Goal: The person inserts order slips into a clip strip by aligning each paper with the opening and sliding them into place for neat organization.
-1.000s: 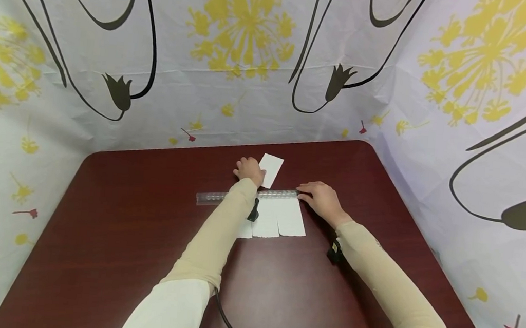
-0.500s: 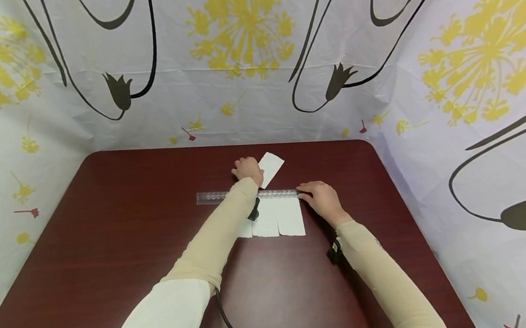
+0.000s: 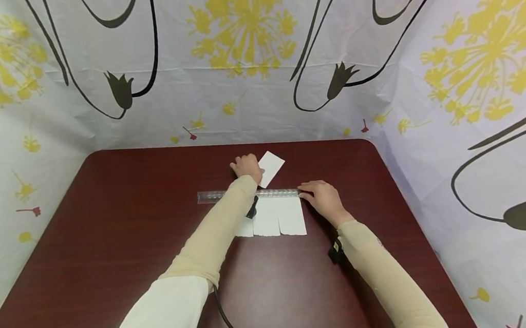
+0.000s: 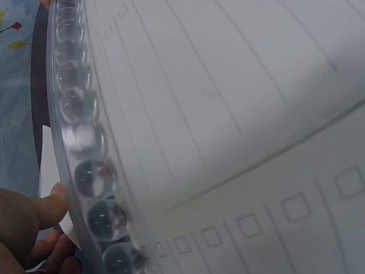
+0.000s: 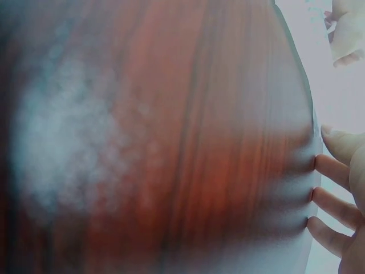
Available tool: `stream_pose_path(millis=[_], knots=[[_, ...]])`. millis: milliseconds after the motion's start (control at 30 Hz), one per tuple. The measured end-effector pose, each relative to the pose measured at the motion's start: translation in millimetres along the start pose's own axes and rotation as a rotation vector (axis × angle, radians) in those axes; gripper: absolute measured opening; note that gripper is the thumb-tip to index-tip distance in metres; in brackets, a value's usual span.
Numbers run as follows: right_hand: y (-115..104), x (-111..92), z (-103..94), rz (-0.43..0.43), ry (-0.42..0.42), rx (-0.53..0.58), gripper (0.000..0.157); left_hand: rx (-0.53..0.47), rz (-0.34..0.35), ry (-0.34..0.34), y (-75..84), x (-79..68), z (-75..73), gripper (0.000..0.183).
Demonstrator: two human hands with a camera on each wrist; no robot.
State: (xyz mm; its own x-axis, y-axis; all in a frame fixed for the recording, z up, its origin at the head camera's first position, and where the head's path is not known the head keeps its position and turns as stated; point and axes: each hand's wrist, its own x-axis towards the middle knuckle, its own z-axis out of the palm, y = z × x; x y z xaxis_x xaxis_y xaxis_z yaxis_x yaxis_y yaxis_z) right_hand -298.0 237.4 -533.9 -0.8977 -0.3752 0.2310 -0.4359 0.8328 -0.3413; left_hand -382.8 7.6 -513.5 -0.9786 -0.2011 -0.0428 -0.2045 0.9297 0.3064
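Observation:
A clear ruler (image 3: 278, 193) with a row of round bumps lies across the far ends of white paper strips (image 3: 265, 221) on the table. In the left wrist view, the paper (image 4: 182, 85) shows printed lines and small squares. Beyond the ruler, my left hand (image 3: 247, 168) pinches the near left edge of a loose white paper piece (image 3: 273, 166); its thumb (image 4: 54, 204) is up against the paper. My right hand (image 3: 324, 199) presses at the ruler's right end, fingers extended and spread, fingertips (image 5: 317, 162) down on the surface. My left forearm hides part of ruler and strips.
The dark red table (image 3: 138, 216) has rounded corners and stands against patterned wall cloth (image 3: 159, 68). A black cable (image 3: 227, 322) runs from my left sleeve over the near table edge. A small black device (image 3: 336, 249) sits at my right wrist.
My left hand has shifted slightly left and away from me with the loose paper piece, which bent a little and now looks flat. The right hand and ruler stay put.

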Motion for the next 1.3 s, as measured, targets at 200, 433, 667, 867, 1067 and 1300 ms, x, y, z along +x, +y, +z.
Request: stream_pose_path(millis=[200,433,667,867,1067,1300], knots=[[-1,0,-1.4,-0.004,-0.001,-0.001,0.034,0.038,0.051,0.041,-2.8,-0.3,-4.1,0.023],[-1,1,0.3,0.007,-0.001,-0.006,0.034,0.004,0.064,0.047,-6.4,-0.9,-11.2,0.018],[-1,1,0.5,0.005,0.0,0.011,0.035,-0.146,0.079,0.05,-10.1,5.4,-12.6,0.018],[0,2,2.3,0.005,-0.002,0.013,0.035,-0.254,0.107,0.002,-14.6,4.3,-24.9,0.015],[0,3,2.9,0.004,0.0,0.014,0.035,-0.381,0.088,-0.109,-20.0,-0.6,-47.9,0.02],[0,3,2.3,-0.001,-0.001,0.026,0.034,-0.481,0.096,-0.174,-25.6,-0.6,-60.8,0.021]])
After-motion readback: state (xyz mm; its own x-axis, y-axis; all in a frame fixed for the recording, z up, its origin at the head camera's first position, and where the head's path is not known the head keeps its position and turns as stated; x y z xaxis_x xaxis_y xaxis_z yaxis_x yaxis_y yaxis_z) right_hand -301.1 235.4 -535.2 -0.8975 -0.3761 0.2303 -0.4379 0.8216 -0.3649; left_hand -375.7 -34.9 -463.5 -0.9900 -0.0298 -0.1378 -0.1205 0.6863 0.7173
